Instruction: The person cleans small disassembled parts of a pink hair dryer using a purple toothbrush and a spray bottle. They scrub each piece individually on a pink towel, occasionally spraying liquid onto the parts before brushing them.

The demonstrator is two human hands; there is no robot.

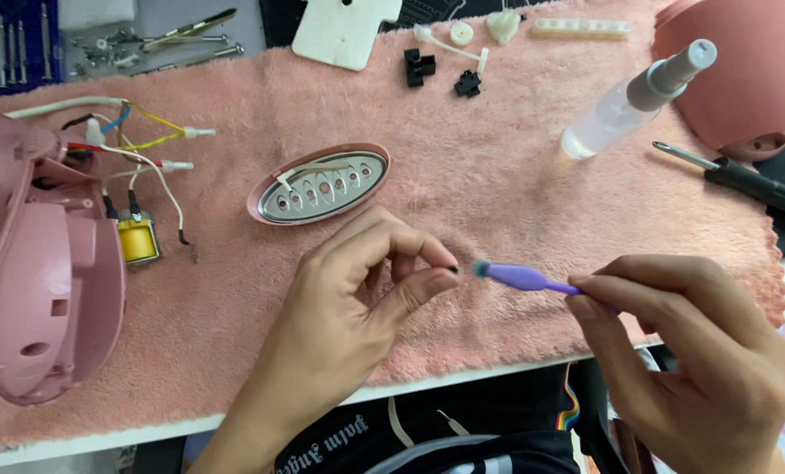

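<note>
Your left hand (357, 281) pinches a tiny dark part (453, 268) between thumb and forefinger — it is too small to tell its shape, only that it is black and peeks out at the fingertips. The other fingers (392, 241) of that hand curl loosely above the pinch, and the wrist comes up from the lower edge of the view.

Your right hand (673, 342) holds a purple brush (524, 279) by its handle, fingers closed narrow around it in a pen-like grip. The brush lies almost level, its pale bluish bristle tip pointing left and just touching, or nearly touching, the dark part — you cannot tell which.

Both hands hover above a pink towel (498, 193) spread on the surface. Just beyond your left fingers lies an oval pink-rimmed metal plate (319, 184) with a row of holes. Well to the left of them sits a pink plastic housing (41, 272) with coloured wires (138, 145). Beyond your right fingers lie a clear spray bottle (634, 96) and a black-handled screwdriver (743, 183).
</note>
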